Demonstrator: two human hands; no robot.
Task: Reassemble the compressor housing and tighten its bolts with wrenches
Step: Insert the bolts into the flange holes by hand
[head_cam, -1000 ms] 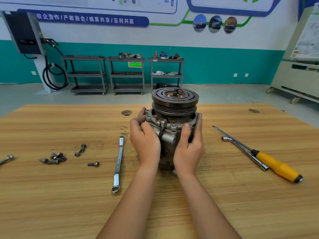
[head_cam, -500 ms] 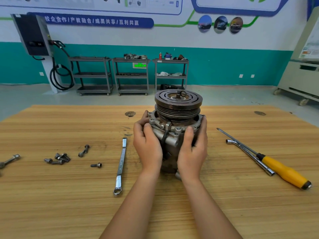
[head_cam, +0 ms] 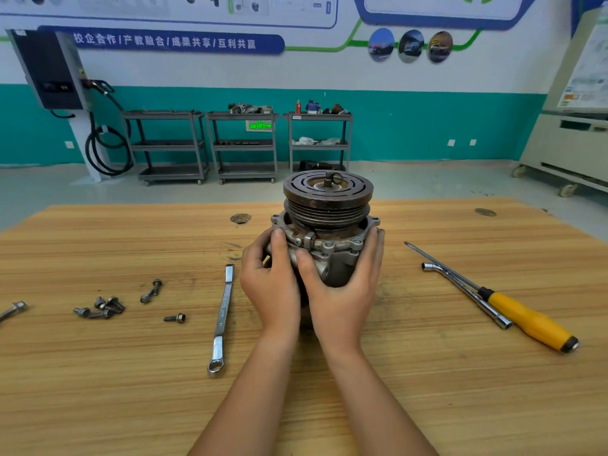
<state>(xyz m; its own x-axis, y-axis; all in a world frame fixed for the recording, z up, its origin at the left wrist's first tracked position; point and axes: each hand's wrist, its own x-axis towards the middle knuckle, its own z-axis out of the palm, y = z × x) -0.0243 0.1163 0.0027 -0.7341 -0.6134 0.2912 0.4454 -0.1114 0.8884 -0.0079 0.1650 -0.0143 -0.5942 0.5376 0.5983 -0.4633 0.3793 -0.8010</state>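
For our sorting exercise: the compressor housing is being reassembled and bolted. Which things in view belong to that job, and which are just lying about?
Job: compressor, held by left hand and right hand; loose bolts; ring spanner; L-shaped socket wrench.
Lying about: yellow-handled screwdriver; shelf carts; wall charger.

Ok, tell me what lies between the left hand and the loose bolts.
Only the wrench, flat on the table between the left hand, which grips the compressor, and the bolts. Nothing upright blocks the reach.
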